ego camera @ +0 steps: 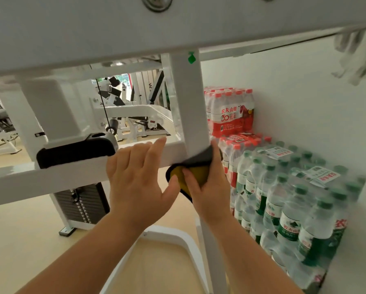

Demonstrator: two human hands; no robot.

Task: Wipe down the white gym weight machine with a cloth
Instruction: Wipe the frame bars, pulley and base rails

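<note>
Beside the flat, straight-fingered left hand point(135, 179), at its three o'clock, the right hand point(207, 187) clutched the cloth point(199, 169) round the machine's white post point(188, 102). Firm, full-length strokes, with the left hand bracing on the crossbar point(71, 172), would likely have cleaned best.

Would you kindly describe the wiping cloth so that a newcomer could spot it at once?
Find the white machine's upright post and follow it down to the horizontal bar. There the right hand grips the cloth around the post. It is dark grey with a yellow face, unlike the pale rag hanging upper right.
</note>
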